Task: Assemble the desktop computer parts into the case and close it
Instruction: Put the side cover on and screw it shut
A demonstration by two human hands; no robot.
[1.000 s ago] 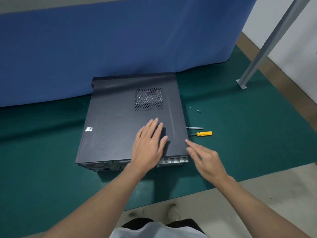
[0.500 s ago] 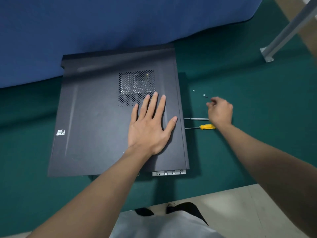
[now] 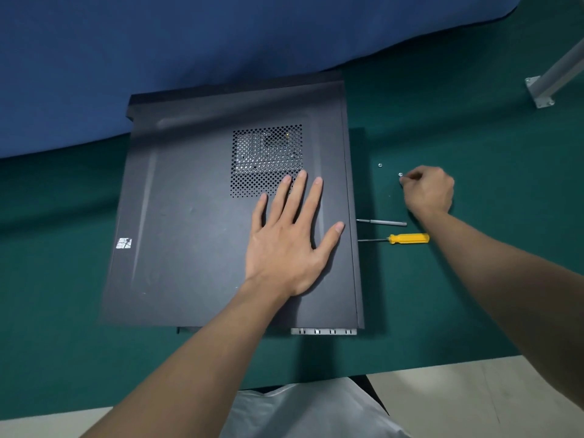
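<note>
Since a second ago the right hand [image 3: 429, 191] has left the near right corner of the computer case [image 3: 196, 235] and gone out to the loose hardware on the mat. The left hand [image 3: 290, 245] has slid further up the panel toward the vent grille [image 3: 267, 159].

In the head view the case lies flat on the green mat [image 3: 474, 295], in the middle left of the picture, with its dark side panel facing up. Its long axis runs away from the person, leaning slightly to the right at the near end. The rear points at the person, where a silver slot bracket [image 3: 322, 331] shows under the panel's edge. The far end lies against the blue cloth [image 3: 189, 42].

The left hand lies palm down on the panel's right half, fingers straight and spread, holding nothing. Its fingertips reach the lower edge of the grille and its thumb points at the right edge. The forearm crosses the near edge of the case and hides part of it.

The right hand is out to the right of the case, knuckles up, fingers curled, with thumb and forefinger pinching a small silver screw [image 3: 400, 174]. A second screw [image 3: 380, 165] lies just left of it, apart from the hand.

Nearer the person, a bare metal shaft [image 3: 382, 221] and a yellow screwdriver [image 3: 409, 238] lie side by side, tips pointing toward the case wall. A white sticker [image 3: 124, 243] sits near the panel's left edge. A grey metal post foot [image 3: 542, 93] stands at far right.
</note>
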